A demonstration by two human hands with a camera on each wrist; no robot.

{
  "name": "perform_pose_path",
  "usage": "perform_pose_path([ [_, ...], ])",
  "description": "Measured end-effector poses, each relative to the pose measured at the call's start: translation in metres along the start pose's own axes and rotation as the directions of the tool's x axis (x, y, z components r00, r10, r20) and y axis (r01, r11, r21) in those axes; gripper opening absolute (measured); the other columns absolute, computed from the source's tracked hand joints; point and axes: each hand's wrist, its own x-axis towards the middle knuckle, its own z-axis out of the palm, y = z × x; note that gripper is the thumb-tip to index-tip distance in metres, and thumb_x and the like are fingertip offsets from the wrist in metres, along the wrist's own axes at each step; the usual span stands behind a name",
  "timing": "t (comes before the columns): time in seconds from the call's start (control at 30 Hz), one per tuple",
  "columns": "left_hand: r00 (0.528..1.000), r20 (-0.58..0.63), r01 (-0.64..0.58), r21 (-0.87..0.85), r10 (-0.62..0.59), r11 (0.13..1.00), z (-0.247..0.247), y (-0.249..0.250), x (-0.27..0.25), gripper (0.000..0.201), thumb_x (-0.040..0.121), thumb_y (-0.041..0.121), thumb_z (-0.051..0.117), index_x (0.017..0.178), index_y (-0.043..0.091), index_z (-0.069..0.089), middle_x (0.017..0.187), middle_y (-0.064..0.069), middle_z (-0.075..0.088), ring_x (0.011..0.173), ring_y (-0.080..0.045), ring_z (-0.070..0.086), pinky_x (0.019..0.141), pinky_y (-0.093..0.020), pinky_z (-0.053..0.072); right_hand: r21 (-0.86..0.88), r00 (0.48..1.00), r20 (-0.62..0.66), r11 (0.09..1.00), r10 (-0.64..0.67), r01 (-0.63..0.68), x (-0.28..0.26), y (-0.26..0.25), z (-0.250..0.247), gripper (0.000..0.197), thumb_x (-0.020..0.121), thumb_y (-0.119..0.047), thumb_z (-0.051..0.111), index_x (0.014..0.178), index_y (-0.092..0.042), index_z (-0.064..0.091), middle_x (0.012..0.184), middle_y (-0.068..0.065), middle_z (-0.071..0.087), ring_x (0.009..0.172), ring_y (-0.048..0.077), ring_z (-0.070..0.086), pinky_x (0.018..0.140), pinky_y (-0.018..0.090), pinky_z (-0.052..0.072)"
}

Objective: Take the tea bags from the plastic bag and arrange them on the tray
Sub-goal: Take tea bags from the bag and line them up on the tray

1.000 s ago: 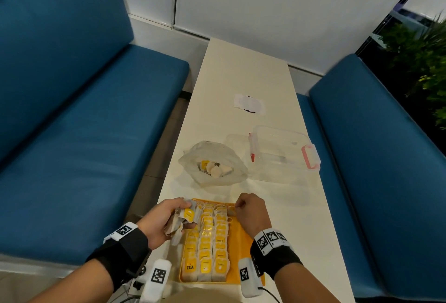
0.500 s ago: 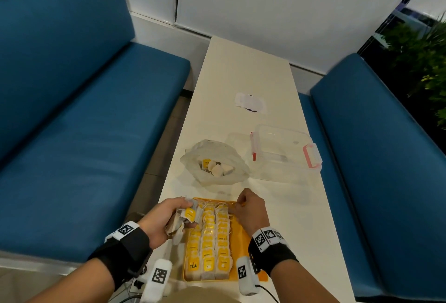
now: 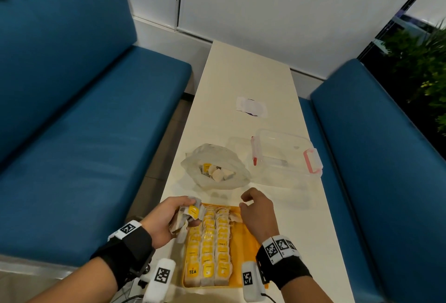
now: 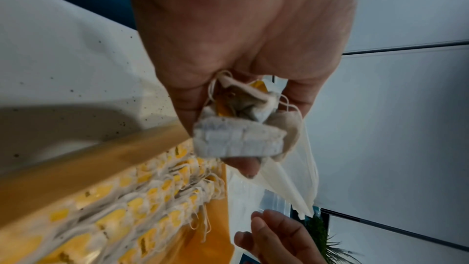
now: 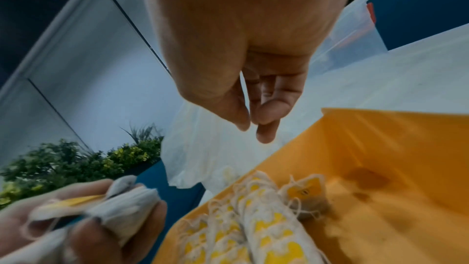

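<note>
Lifted off the tray (image 3: 245, 244), right hand (image 3: 257, 213) hangs empty; left hand (image 3: 166, 218) grips tea bags (image 3: 187, 217).

My left hand (image 3: 166, 218) low at left, palm turned inward, fingers (image 4: 182, 107) and thumb curled round a clump of tea bags (image 3: 187, 217); my right hand (image 3: 257, 213) raised just beside it, back upward, fingers loosely bent, thumb and forefinger tips nearly meeting, nothing between them; both forearms enter from below, black bands on the wrists.

Plastic bag (image 3: 214, 166) behind tray (image 3: 243, 252), container (image 3: 287, 155) right
</note>
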Motion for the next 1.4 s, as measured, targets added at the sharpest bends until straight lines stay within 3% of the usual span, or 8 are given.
perform_pose_path([
  [0.17, 1.000, 0.015, 0.015, -0.010, -0.015, 1.000, 0.010, 0.002, 0.003, 0.018, 0.096, 0.017, 0.059, 0.102, 0.004, 0.070, 0.089, -0.017, 0.068, 0.069, -0.026, 0.067, 0.044, -0.023, 0.051, 0.049, 0.994, 0.029, 0.994, -0.103, 0.101, -0.013, -0.012, -0.005, 0.021, 0.087, -0.009, 0.065, 0.097, -0.027, 0.061, 0.099, -0.009, 0.064, 0.076, 0.001, 0.059, 0.067, 0.005, 0.043],
  [0.37, 0.999, 0.019, 0.047, -0.028, -0.047, 0.998, 0.018, 0.002, 0.007, 0.022, 0.095, 0.021, 0.060, 0.105, 0.005, 0.071, 0.091, -0.017, 0.070, 0.067, -0.025, 0.069, 0.048, -0.024, 0.053, 0.181, 0.967, 0.113, 0.962, -0.228, 0.205, -0.028, -0.021, -0.013, 0.029, 0.077, -0.020, 0.079, 0.099, -0.031, 0.064, 0.099, -0.013, 0.061, 0.074, 0.009, 0.063, 0.071, 0.014, 0.050],
  [0.57, 0.996, 0.055, 0.064, 0.020, -0.065, 0.998, 0.027, 0.003, 0.004, 0.046, 0.088, 0.032, 0.067, 0.123, 0.001, 0.068, 0.117, -0.020, 0.065, 0.097, -0.032, 0.061, 0.082, -0.039, 0.048, 0.168, 0.893, 0.136, 0.899, -0.428, 0.405, -0.034, -0.043, -0.003, 0.035, 0.074, -0.040, 0.081, 0.105, -0.033, 0.066, 0.098, -0.013, 0.055, 0.075, 0.008, 0.061, 0.073, 0.021, 0.051],
  [0.63, 0.993, 0.097, 0.068, 0.025, -0.070, 0.997, 0.030, 0.003, 0.001, 0.054, 0.086, 0.034, 0.069, 0.130, 0.004, 0.064, 0.123, -0.020, 0.061, 0.106, -0.034, 0.052, 0.083, -0.040, 0.044, 0.131, 0.888, 0.165, 0.902, -0.428, 0.411, -0.032, -0.047, 0.001, 0.034, 0.077, -0.039, 0.078, 0.108, -0.033, 0.067, 0.098, -0.014, 0.052, 0.076, 0.008, 0.060, 0.074, 0.024, 0.052],
  [0.8, 0.988, 0.149, 0.049, -0.026, -0.045, 0.998, 0.033, 0.003, -0.001, 0.036, 0.092, 0.033, 0.063, 0.114, 0.006, 0.073, 0.109, -0.019, 0.064, 0.081, -0.024, 0.063, 0.070, -0.032, 0.047, 0.164, 0.921, 0.113, 0.921, -0.372, 0.353, -0.029, -0.048, 0.007, 0.018, 0.086, -0.025, 0.070, 0.103, -0.029, 0.075, 0.086, -0.010, 0.051, 0.074, 0.010, 0.058, 0.073, 0.032, 0.054],
  [0.93, 0.982, 0.188, 0.052, -0.075, -0.037, 0.996, 0.033, 0.005, -0.003, 0.033, 0.096, 0.030, 0.058, 0.096, 0.005, 0.080, 0.094, -0.017, 0.070, 0.068, -0.024, 0.067, 0.064, -0.030, 0.054, 0.250, 0.945, 0.011, 0.916, -0.327, 0.314, -0.026, -0.048, 0.004, 0.016, 0.087, -0.018, 0.070, 0.096, -0.029, 0.077, 0.081, -0.010, 0.067, 0.071, 0.007, 0.064, 0.069, 0.027, 0.054],
  [1.1, 0.981, 0.187, 0.062, -0.091, -0.044, 0.994, 0.031, 0.005, -0.003, 0.034, 0.097, 0.030, 0.056, 0.098, 0.003, 0.077, 0.100, -0.020, 0.066, 0.069, -0.024, 0.062, 0.064, -0.031, 0.052, 0.445, 0.983, 0.057, 0.886, -0.175, 0.132, -0.024, -0.052, -0.005, 0.026, 0.089, 0.002, 0.063, 0.092, -0.019, 0.078, 0.073, -0.006, 0.071, 0.065, 0.012, 0.070, 0.064, 0.016, 0.052],
  [1.4, 0.997, 0.072, 0.009, -0.062, -0.004, 0.998, 0.024, 0.005, 0.002, 0.019, 0.091, 0.024, 0.067, 0.103, 0.009, 0.068, 0.090, -0.014, 0.069, 0.066, -0.022, 0.064, 0.050, -0.025, 0.052, 0.383, 0.985, 0.019, 0.911, -0.173, 0.152, -0.019, -0.052, -0.013, 0.023, 0.085, -0.006, 0.069, 0.088, -0.028, 0.073, 0.082, -0.005, 0.070, 0.071, 0.015, 0.066, 0.067, 0.028, 0.057],
])
